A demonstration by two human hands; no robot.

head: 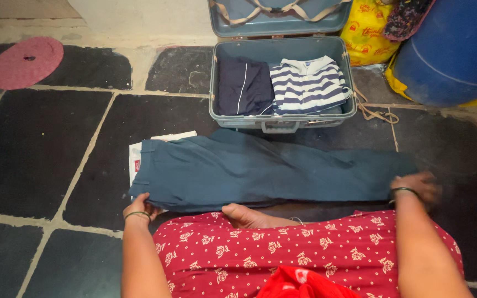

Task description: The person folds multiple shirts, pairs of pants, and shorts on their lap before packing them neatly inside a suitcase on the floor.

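Sitting on the floor (28, 160), a person in a red flowered dress (305, 259) has a pair of blue-grey trousers (260, 171) laid out long and flat in front of them. The left hand (139, 207) is closed on the waist end of the trousers, at the near corner. The right hand (418, 187) is down at the leg end; it is blurry, so I cannot tell if it is pinching the cloth or just lying on it. A bare foot (244, 215) peeks out from under the dress, just beside the trousers.

The trousers look like they are folded once, leg on leg, but they are not folded small yet. They are not in the suitcase (282, 124). The open suitcase sits just past the trousers. Inside it lie a dark blue folded garment (244, 85) on the left and a blue and white striped shirt (307, 85) on the right, side by side. So two things look packed, and the trousers are left.

A white folded paper (139, 152) pokes out from under the waist end. The floor is made of big dark stone tiles with pale lines between them. A round pink mat (26, 60) lies far off at the left. A blue barrel (454, 49) and a yellow bag (365, 30) stand at the right, near the suitcase lid (280, 22).
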